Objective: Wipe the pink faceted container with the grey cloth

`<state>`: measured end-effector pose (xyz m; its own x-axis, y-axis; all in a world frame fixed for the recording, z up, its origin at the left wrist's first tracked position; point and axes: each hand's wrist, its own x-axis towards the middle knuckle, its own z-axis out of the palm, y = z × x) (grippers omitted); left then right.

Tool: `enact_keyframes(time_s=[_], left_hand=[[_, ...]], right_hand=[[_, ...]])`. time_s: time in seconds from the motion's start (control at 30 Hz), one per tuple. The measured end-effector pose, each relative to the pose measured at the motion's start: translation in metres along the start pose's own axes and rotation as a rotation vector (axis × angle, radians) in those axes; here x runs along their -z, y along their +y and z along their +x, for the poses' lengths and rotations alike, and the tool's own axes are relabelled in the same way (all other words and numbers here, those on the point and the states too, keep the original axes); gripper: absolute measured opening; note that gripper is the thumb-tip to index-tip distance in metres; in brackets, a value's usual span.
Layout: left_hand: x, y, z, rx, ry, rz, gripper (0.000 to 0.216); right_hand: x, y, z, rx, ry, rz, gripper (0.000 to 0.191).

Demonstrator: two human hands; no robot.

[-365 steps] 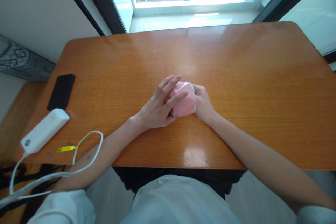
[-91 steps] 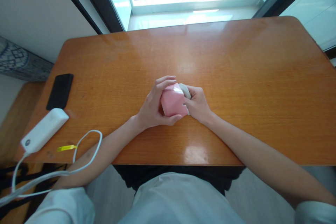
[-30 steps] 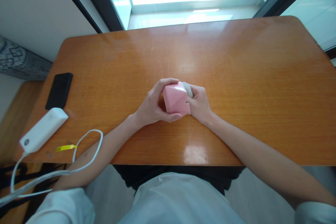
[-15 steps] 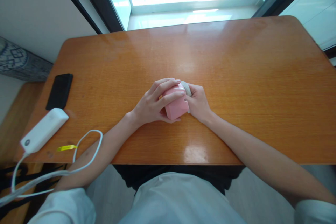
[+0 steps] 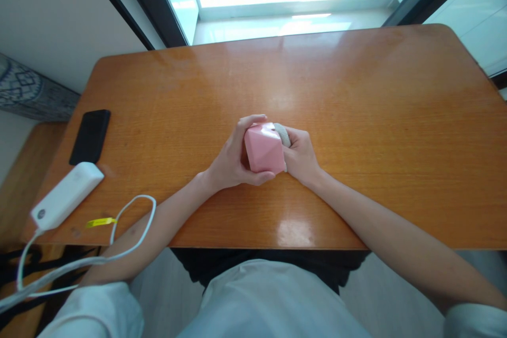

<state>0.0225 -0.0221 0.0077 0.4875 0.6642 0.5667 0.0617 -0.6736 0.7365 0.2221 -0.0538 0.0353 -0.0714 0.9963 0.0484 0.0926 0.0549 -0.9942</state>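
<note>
Over the front middle of the table, a glossy pink faceted object sits between my two hands; I cannot make out what kind it is. My left hand curves around its left side, with fingers along the far edge and the thumb below the near edge. Pressed to the object's right side is a light grey cloth, which my right hand pinches. The fingertips of my right hand are partly hidden behind the pink object and the cloth.
A black phone lies at the table's left edge, with a white power strip just in front of it. Its white cable loops across my left forearm, with a yellow tag nearby. The wooden table reaches back to a window.
My left hand has shifted its hold: the fingers that lay across the top of the pink object now rest along its far side. The object has turned, showing more facets. My right hand stays in place.
</note>
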Motion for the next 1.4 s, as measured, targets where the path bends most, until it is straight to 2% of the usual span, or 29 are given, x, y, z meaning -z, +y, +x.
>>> enact_keyframes(time_s=[0.1, 0.2, 0.3, 0.43, 0.57, 0.77, 0.83, 0.93, 1.03, 1.1, 1.17, 1.27, 1.4], left_hand=[[0.007, -0.005, 0.000, -0.187, -0.018, 0.170, 0.128], [0.015, -0.008, 0.001, -0.338, -0.110, 0.356, 0.116], [0.017, -0.005, 0.001, -0.363, -0.127, 0.436, 0.102], [0.014, 0.004, 0.003, -0.298, -0.078, 0.367, 0.103], [0.008, 0.012, 0.006, -0.175, -0.006, 0.194, 0.103], [-0.002, 0.014, 0.003, 0.164, 0.006, -0.085, 0.087], [-0.004, 0.011, 0.000, 0.186, 0.006, -0.092, 0.090], [0.000, 0.003, -0.002, 0.063, 0.013, 0.001, 0.111], [0.010, -0.006, 0.000, -0.163, -0.041, 0.198, 0.131], [0.016, -0.009, 0.001, -0.306, -0.110, 0.323, 0.127], [0.019, -0.009, 0.002, -0.385, -0.140, 0.402, 0.117], [0.017, -0.004, 0.001, -0.381, -0.109, 0.429, 0.109], [0.010, 0.005, 0.002, -0.265, -0.057, 0.338, 0.110]], right_hand=[[0.000, 0.000, 0.001, -0.014, -0.018, 0.027, 0.031], [0.000, 0.002, 0.002, -0.022, -0.023, 0.048, 0.036], [0.000, 0.003, 0.003, -0.015, -0.017, 0.034, 0.039], [0.000, 0.002, 0.002, -0.008, -0.001, 0.017, 0.043], [0.000, 0.000, 0.000, 0.008, 0.006, 0.026, 0.040], [0.000, 0.002, 0.001, -0.004, 0.029, -0.001, 0.032], [0.001, 0.002, 0.001, -0.005, 0.019, 0.000, 0.029], [0.001, 0.001, 0.001, -0.007, 0.002, 0.005, 0.026], [0.000, 0.001, 0.001, -0.017, -0.004, 0.016, 0.025], [0.000, 0.001, 0.002, -0.031, -0.011, 0.020, 0.027], [0.000, 0.001, 0.002, -0.031, -0.014, 0.016, 0.031], [0.000, 0.001, 0.002, -0.005, -0.003, -0.003, 0.032], [0.001, 0.001, 0.001, 0.047, -0.002, -0.016, 0.031]])
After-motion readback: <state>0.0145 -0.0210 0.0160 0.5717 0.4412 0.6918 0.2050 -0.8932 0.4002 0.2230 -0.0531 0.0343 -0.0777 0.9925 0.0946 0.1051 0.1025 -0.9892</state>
